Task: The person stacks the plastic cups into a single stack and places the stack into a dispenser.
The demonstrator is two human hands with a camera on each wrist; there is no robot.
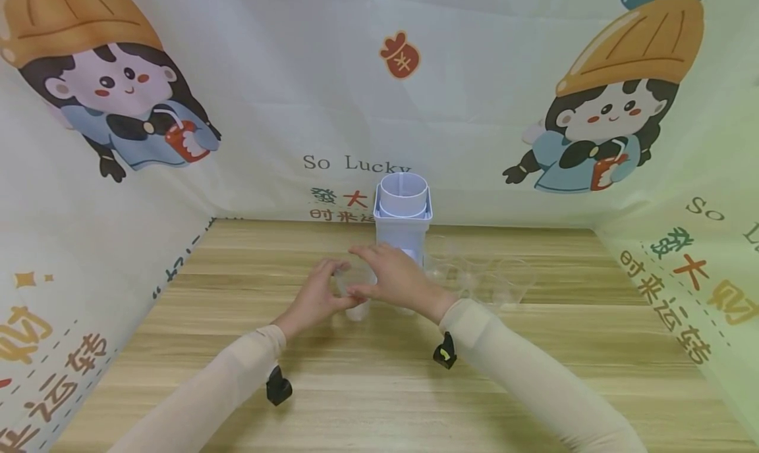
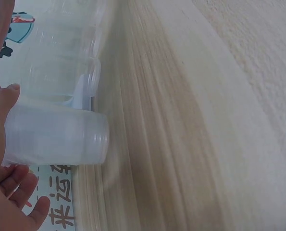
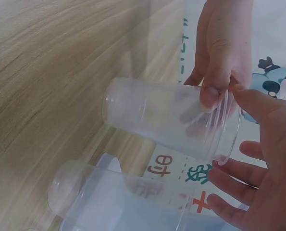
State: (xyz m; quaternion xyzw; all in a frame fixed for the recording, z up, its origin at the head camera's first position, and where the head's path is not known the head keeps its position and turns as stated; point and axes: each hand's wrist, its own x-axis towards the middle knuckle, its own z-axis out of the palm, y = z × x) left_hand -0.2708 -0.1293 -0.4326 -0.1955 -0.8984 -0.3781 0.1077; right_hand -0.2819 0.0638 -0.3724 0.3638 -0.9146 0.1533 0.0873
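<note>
In the right wrist view, clear plastic cups, nested with their rims close together, have the mouth toward my right palm. My left hand grips them near the rim, its thumb pressed on the wall. Around the mouth is my right hand, fingers spread and fairly straight, thumb tip and a fingertip at the rim. Beside the nested cups another clear cup shows, partly in front of a pale blue container. From the left wrist, the cups' frosted-looking base appears close over the wooden table.
Behind the hands a pale blue square container with a round tube in its top stands near the printed backdrop. Several clear cups stand to the right on the wooden table. Printed cloth walls enclose both sides.
</note>
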